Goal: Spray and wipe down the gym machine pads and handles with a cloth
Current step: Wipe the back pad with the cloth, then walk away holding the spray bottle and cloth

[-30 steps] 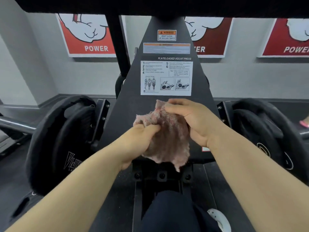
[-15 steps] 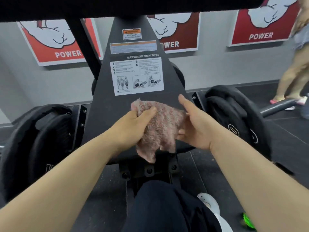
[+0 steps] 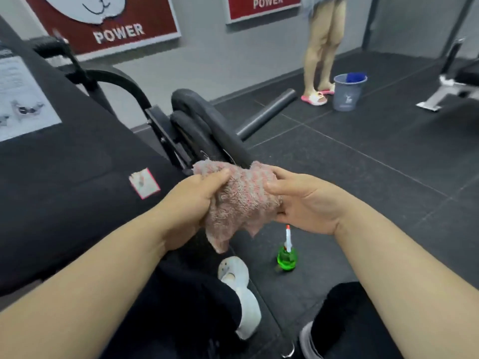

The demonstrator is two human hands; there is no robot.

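Observation:
A pink fluffy cloth (image 3: 239, 200) hangs between both hands above the floor. My left hand (image 3: 191, 203) grips its left side, thumb on top. My right hand (image 3: 305, 200) holds its right edge, thumb over the top and fingers underneath. A green spray bottle (image 3: 287, 257) with a white and red nozzle stands on the floor just below my right hand. The black squat press plate (image 3: 77, 182) with its instruction sticker fills the left side.
Black weight plates (image 3: 207, 125) on a bar sleeve (image 3: 267, 112) sit behind the cloth. Another person's legs (image 3: 322, 47) stand at the back beside a grey bucket (image 3: 348, 92). A bench frame (image 3: 451, 86) is at the far right. My white shoe (image 3: 241, 288) rests on the floor.
My view has swung right, from the press plate to the floor. The spray bottle, bucket and other person came into sight. Both hands kept the cloth.

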